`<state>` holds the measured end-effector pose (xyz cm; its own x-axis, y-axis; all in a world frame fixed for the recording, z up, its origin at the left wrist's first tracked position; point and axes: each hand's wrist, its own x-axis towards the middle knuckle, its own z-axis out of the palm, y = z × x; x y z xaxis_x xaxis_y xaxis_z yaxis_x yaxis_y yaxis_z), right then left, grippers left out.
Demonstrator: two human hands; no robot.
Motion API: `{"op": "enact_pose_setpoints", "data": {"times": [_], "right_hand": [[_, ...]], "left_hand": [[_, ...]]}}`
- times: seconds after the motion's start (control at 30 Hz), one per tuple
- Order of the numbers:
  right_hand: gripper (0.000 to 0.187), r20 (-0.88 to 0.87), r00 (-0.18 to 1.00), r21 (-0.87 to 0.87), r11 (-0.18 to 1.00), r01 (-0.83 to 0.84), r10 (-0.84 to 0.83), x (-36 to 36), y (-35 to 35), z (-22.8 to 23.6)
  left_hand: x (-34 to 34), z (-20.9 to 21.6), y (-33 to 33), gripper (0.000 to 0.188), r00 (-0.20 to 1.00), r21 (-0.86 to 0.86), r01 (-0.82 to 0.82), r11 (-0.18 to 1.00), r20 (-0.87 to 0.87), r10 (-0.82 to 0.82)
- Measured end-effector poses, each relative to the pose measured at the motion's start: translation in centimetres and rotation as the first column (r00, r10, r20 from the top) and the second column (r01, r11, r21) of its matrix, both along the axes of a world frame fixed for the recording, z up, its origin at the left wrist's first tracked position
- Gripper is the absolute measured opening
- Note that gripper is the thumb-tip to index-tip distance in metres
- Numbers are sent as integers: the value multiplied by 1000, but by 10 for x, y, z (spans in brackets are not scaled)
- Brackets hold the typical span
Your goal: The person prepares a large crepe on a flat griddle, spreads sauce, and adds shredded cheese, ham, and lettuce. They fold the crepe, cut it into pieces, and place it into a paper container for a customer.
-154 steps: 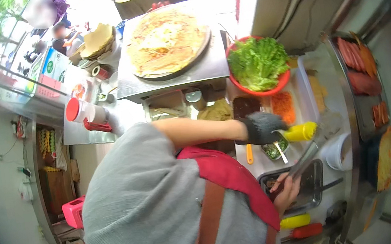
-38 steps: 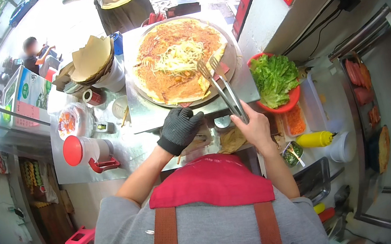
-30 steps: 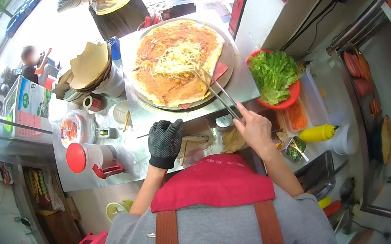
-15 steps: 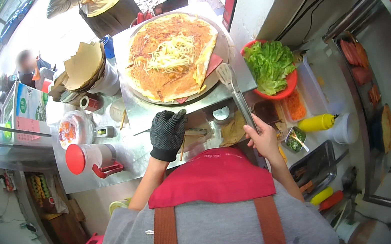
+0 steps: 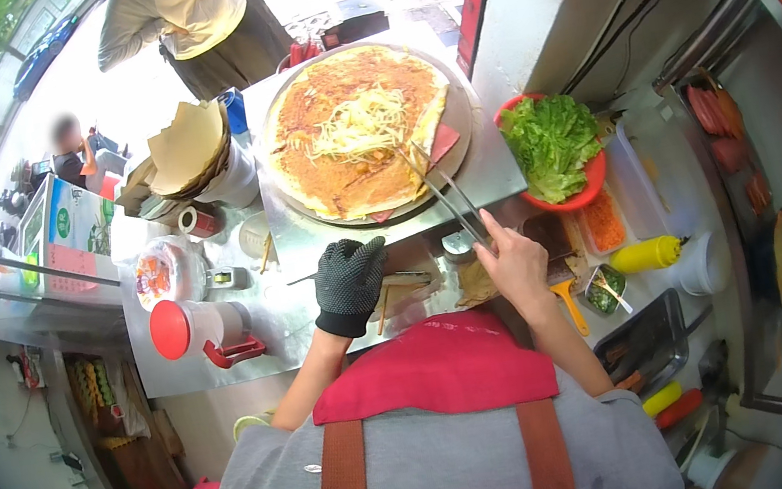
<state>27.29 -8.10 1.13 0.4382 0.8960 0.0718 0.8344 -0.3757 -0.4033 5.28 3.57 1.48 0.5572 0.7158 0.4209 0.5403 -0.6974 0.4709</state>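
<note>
My right hand [image 5: 515,261] is closed around metal tongs [image 5: 462,205]. Their tips reach the near right part of a large round pancake [image 5: 300,106], coated in reddish sauce, beside its pile of pale shreds [image 5: 358,125]. The pancake lies on a round griddle [image 5: 467,127], and a pink-red slice [image 5: 444,142] pokes out from under its right edge. In a black dotted glove, my left hand [image 5: 350,279] is loosely curled by the steel top's front edge, with nothing visible in it.
Right of the griddle sit a red bowl of lettuce [image 5: 553,144], shredded carrot [image 5: 603,221] and a yellow squeeze bottle [image 5: 645,255]. To the left stand a red-lidded jug [image 5: 183,328] and a tub of brown paper bags [image 5: 190,153]. Beyond the counter stands a person [image 5: 175,19].
The tongs have swung from beside the griddle onto the pancake, and my right hand has turned palm-down. My left hand has barely moved. The whole view has shifted slightly.
</note>
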Motion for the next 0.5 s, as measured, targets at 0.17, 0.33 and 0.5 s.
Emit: {"op": "enact_pose_setpoints", "data": {"times": [0.17,0.33,0.5], "right_hand": [[45,-145,989,71,997,10,0,5,-4,-2],[45,-647,759,48,988,147,-82,4,-23,-7],[47,-849,506,-32,970,240,-153,1,-47,-8]], "left_hand": [[-5,-2,-3,17,999,-16,-39,999,-5,38],[-5,1,0,17,998,-8,-55,998,-17,55],[-1,0,2,17,999,19,-39,999,-18,39]]}}
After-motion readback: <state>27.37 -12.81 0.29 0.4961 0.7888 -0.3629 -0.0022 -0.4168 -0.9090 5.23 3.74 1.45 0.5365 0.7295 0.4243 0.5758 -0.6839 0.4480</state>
